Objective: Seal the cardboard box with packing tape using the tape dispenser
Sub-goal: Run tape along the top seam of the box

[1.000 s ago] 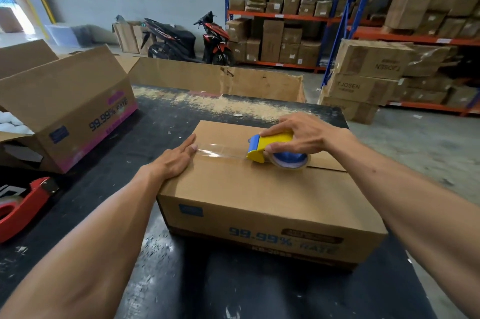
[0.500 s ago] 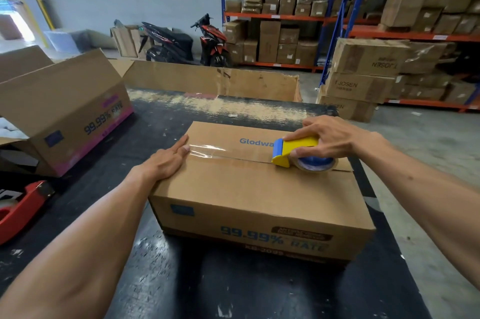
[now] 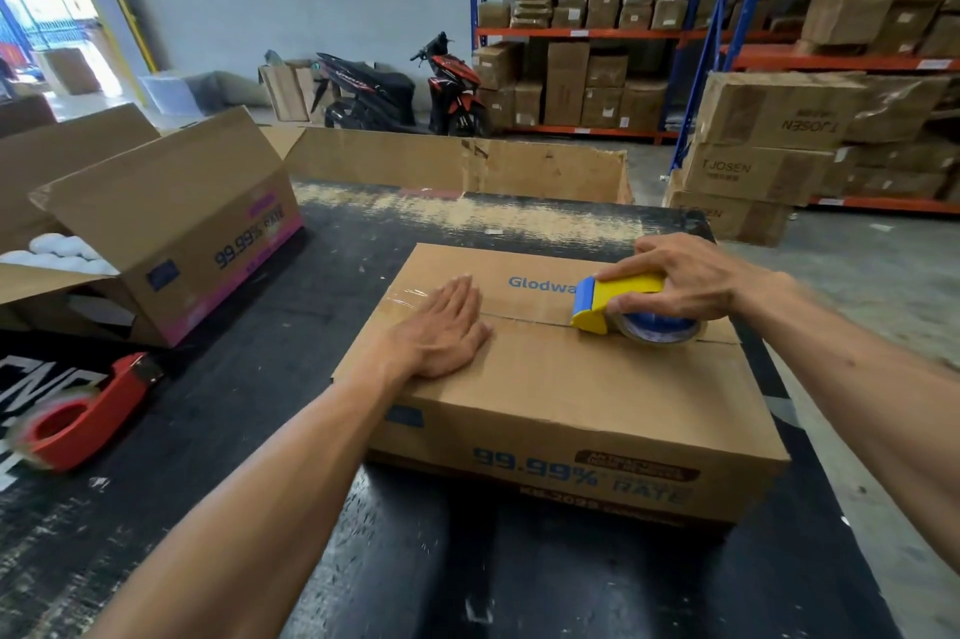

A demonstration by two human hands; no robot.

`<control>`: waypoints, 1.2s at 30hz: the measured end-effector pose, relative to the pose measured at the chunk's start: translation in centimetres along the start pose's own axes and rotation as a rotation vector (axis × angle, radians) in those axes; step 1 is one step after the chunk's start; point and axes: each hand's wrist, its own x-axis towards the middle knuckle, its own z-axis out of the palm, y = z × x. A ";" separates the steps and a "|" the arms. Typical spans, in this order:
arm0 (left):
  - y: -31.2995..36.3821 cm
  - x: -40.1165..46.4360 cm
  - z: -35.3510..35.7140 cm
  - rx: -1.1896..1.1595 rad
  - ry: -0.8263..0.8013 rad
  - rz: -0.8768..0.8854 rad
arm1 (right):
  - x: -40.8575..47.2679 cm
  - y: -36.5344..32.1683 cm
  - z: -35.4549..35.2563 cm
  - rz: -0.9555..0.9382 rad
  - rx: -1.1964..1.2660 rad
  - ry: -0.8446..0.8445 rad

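The black bench (image 3: 234, 378) carries a closed cardboard box (image 3: 571, 394) near its right part, with its top seam running left to right. Both forearms reach in from the bottom corners and meet over the box top.

The left hand (image 3: 441, 326) lies flat and palm down on the left part of the top, fingers together and stretched across the seam, pressing on the packing tape (image 3: 405, 298) there; it clasps nothing. Half a second ago this hand rested at the box's left edge with only its fingers on the top; now it sits further in on the lid.

The right hand (image 3: 685, 282) is clamped from above on the yellow and blue tape dispenser (image 3: 623, 308), fingers curled over its yellow body and the thumb side against the roll. The dispenser stands on the seam at the right part of the top, close to the right edge. It was nearer the middle of the box a second ago and has travelled rightward along the seam.

To the left on the bench lies an open cardboard box (image 3: 171, 233), and nearer, a red tape dispenser (image 3: 83, 412) well apart from both hands.
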 end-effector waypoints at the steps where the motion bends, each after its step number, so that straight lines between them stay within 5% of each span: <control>1: 1.5 0.1 0.2 0.010 0.004 0.032 | 0.0 0.0 0.0 0.001 0.000 -0.001; 11: 6.6 0.8 1.3 0.017 0.037 0.053 | 0.2 0.3 0.2 -0.011 0.005 0.011; 36: 6.0 1.1 1.7 -0.010 0.066 0.148 | -3.5 3.2 -1.7 0.008 -0.044 -0.034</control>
